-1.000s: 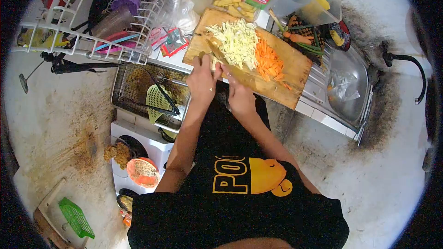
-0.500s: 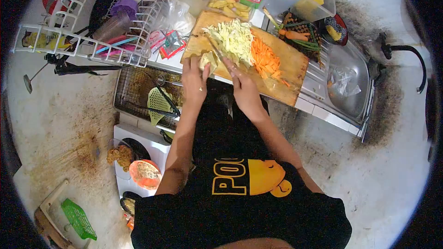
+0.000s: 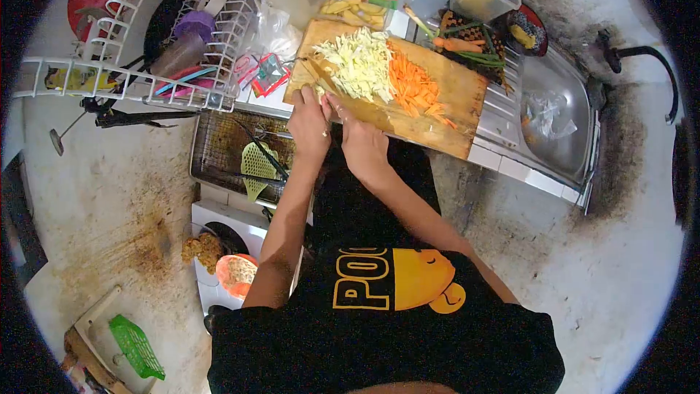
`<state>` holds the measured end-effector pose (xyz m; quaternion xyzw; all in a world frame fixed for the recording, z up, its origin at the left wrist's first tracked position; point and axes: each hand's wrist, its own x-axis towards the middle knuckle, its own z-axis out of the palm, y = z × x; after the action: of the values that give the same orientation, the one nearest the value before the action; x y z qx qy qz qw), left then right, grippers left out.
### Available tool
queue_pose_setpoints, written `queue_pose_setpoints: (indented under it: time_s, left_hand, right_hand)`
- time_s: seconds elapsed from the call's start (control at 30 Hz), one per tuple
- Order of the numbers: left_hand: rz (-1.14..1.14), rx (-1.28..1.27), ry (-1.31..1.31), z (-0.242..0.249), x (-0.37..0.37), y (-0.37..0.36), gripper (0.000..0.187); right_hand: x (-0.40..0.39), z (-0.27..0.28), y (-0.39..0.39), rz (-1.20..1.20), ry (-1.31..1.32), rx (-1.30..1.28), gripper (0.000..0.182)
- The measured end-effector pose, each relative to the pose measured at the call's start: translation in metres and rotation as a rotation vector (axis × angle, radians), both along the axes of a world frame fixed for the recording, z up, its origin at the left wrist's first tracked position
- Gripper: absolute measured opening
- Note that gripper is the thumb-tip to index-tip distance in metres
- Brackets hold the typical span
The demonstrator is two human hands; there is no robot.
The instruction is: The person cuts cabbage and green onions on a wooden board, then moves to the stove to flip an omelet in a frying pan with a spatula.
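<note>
The wooden cutting board (image 3: pixel 459 106) lies on the counter in front of the person and is taken as the reference. The right hand (image 3: pixel 362 144) is at the board's near edge, its fingers closed around the handle of a knife (image 3: pixel 314 73), whose blade slants over the board's left part. The left hand (image 3: pixel 309 125) is just beside it, at the same edge, fingers bunched and pinching a pale vegetable piece (image 3: pixel 319 92); the fingers hide most of that piece, and I cannot tell whether the blade touches it.

Shredded cabbage (image 3: pixel 356 64) is heaped on the middle of the board, with carrot strips (image 3: pixel 413 80) touching it on the right. A clear container (image 3: pixel 357 9) of yellow pieces stands just beyond the board's far edge. The metal sink (image 3: pixel 560 157) is right of the board; a white wire rack (image 3: pixel 175 100) is to its left.
</note>
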<state>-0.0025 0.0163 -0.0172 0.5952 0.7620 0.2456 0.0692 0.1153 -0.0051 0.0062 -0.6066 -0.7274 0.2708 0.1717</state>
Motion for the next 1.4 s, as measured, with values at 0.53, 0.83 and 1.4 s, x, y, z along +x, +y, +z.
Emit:
queue_pose_setpoints:
  time_s: [0.53, 0.83, 1.4]
  left_hand:
    - [-0.12, 0.015, 0.141, 0.0, -0.009, -0.001, 0.021]
    - [-0.102, 0.146, -0.133, 0.002, -0.008, -0.004, 0.028]
    - [-0.019, 0.104, -0.063, 0.008, 0.002, -0.003, 0.036]
  right_hand:
    - [0.009, -0.014, 0.009, -0.041, 0.099, -0.035, 0.047]
    - [0.043, 0.03, 0.029, -0.229, 0.654, -0.522, 0.039]
    - [0.036, -0.006, 0.011, 0.06, 0.249, -0.036, 0.05]
